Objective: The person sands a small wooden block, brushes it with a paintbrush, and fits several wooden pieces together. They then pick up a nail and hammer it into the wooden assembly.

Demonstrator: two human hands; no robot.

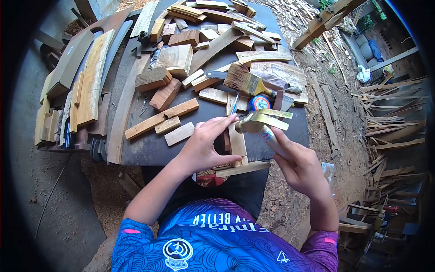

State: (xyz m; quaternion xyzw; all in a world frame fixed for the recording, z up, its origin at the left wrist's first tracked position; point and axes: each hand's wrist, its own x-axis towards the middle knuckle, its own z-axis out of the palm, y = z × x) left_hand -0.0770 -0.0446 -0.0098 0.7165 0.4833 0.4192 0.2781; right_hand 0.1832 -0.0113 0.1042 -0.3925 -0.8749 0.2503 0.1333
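My right hand [300, 168] is wrapped round the handle of a claw hammer [268, 120]. Its brass-coloured head is raised, claw pointing right and striking face at the left. My left hand [206, 144] curves round a small assembly of pale wood pieces [237, 144] at the table's near edge, thumb low and fingers at its top end. A light strip of wood [248, 169] lies crosswise at the near end of this assembly. The hammer head overlaps the upper end of the assembly in this view. Just beyond lie a blue-and-orange tape measure [259, 104] and a wide paintbrush [247, 81].
Wood offcuts [183, 38] crowd the far half of the dark table [290, 131]. A few short blocks [179, 134] lie left of my hands. Loose nails [143, 103] are scattered at the left. Boards and a cardboard box [70, 63] stand farther left. Wood scraps cover the ground at the right.
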